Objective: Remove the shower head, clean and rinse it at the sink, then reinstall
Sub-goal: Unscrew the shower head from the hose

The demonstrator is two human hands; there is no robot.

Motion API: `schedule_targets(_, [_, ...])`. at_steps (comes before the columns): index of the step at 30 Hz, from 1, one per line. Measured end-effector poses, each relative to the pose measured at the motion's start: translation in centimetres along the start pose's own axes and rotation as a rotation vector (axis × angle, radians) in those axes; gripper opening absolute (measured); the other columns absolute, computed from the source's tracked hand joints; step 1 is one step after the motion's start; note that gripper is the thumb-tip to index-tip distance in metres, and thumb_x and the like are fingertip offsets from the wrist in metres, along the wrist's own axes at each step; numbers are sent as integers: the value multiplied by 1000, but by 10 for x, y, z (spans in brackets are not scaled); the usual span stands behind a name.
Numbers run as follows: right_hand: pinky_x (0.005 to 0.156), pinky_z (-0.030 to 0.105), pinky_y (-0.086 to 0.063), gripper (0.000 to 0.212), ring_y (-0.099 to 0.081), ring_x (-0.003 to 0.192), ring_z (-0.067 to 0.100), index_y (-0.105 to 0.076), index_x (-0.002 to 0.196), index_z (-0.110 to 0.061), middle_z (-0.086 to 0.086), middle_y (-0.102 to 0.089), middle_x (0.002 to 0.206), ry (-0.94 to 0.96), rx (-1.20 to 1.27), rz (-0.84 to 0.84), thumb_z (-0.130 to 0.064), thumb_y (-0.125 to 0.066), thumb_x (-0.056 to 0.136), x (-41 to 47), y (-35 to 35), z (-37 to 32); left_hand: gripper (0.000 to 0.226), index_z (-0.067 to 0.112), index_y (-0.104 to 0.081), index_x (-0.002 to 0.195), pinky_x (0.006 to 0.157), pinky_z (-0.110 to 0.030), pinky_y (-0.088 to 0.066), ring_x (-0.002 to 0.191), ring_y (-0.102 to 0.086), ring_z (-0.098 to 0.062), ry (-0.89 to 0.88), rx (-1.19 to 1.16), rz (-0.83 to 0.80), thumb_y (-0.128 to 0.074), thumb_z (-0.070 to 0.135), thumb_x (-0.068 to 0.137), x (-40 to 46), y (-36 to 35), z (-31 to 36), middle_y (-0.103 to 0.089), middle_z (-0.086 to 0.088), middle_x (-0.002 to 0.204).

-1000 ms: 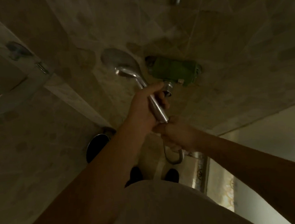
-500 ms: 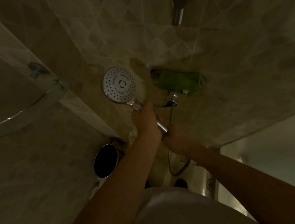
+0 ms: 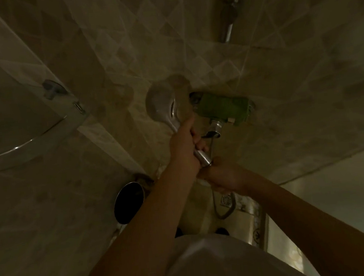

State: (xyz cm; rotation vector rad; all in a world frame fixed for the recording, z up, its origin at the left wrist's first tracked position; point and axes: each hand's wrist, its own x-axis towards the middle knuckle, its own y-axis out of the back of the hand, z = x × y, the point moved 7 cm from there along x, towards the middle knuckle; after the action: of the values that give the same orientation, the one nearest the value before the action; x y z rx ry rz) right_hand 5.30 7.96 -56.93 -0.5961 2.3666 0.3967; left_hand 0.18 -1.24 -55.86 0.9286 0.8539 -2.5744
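Your left hand [image 3: 182, 144] gripping the shower head [image 3: 162, 105] handle, your right hand [image 3: 220, 175] curled round the hose [image 3: 226, 211] joint below, green valve [image 3: 224, 110] beside

One shower head [image 3: 162, 105], two hands.

The room is dim, lit weakly in a yellow-green cast. The tiled wall [image 3: 190, 38] carries beige tiles, a band of them set diagonally as diamonds with pale grout lines. A chrome pipe [image 3: 230, 10] runs down the wall at the upper right. At the left a curved glass panel [image 3: 11, 130] stands with a metal-edged rim and a grey bracket [image 3: 52, 90] fixing it to the wall. Low down, a dark round bin [image 3: 128, 203] sits on the floor beside the wall. A square floor drain [image 3: 226, 200] lies in the patterned floor. A brighter plain surface fills the lower right.
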Motion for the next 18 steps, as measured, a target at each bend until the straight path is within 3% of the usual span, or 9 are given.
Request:
schedule_targets(2, [45, 20, -37, 29, -50, 41, 3, -56, 64, -10, -8, -54, 44, 89, -179, 152, -20, -61, 91, 2, 6, -1, 30, 12, -51, 70, 43, -23, -40, 35, -42, -11, -74, 59, 156, -69, 25, 90, -1, 11, -4, -44, 1, 47])
schedule_targets(4, [52, 26, -38, 27, -53, 53, 13, -62, 71, 2, 4, -57, 57, 114, -283, 256, -19, -61, 88, 4, 10, 3, 16, 6, -57, 85, 49, -27, -46, 45, -52, -13, -105, 78, 184, -64, 19, 91, -3, 15, -6, -53, -4, 58])
schedule_targets(6, [53, 29, -38, 24, -51, 53, 16, -60, 70, 1, 7, -54, 58, 125, -278, 304, -18, -60, 86, 5, 14, 4, 19, 3, -60, 104, 52, -28, -48, 58, -59, -17, -106, 84, 165, -63, 16, 90, -2, 21, -7, -59, -11, 74])
schedule_targets(7, [52, 29, -38, 23, -50, 52, 16, -59, 67, -3, 5, -52, 56, 136, -274, 300, -17, -60, 85, 4, 15, 2, 22, 3, -61, 106, 50, -26, -48, 58, -61, -17, -111, 101, 151, -64, 15, 87, -2, 24, -6, -60, -12, 79])
schedule_targets(9, [48, 25, -37, 23, -50, 47, 12, -56, 62, -10, -1, -51, 51, 161, -270, 274, -20, -62, 81, 1, 13, -5, 13, 2, -63, 88, 47, -22, -49, 53, -63, -14, -135, 79, 58, -66, 12, 81, -3, 23, 0, -63, -10, 72])
schedule_targets(10, [43, 20, -36, 23, -50, 44, 8, -55, 61, -12, -4, -51, 47, 164, -230, 249, -23, -65, 79, -1, 11, -8, 7, 5, -64, 76, 50, -24, -51, 53, -63, -15, -134, 42, -11, -66, 10, 80, -3, 20, 4, -63, -7, 65])
schedule_targets(13, [35, 14, -33, 25, -44, 33, 2, -51, 62, -17, -10, -47, 38, 62, 0, 87, -22, -68, 79, -3, 1, -9, 29, 15, -70, 59, 57, -30, -55, 58, -63, -16, -108, -121, -148, -63, 6, 86, 1, 17, 18, -64, -2, 61])
schedule_targets(16, [37, 18, -22, 38, -28, 35, 9, -38, 57, -23, -6, -34, 44, -72, 108, -189, -18, -62, 85, -7, -15, -4, 7, 11, -77, 82, 69, -37, -59, 77, -73, -24, -82, -275, -288, -72, 14, 79, -1, 10, 32, -73, -9, 83])
schedule_targets(18, [37, 18, -16, 45, -20, 38, 8, -31, 51, -26, -7, -28, 46, -128, 177, -366, -19, -57, 88, -12, -23, -2, 31, 9, -75, 108, 86, -44, -57, 106, -72, -33, -22, -347, -411, -69, 25, 82, -5, 2, 34, -73, -16, 113])
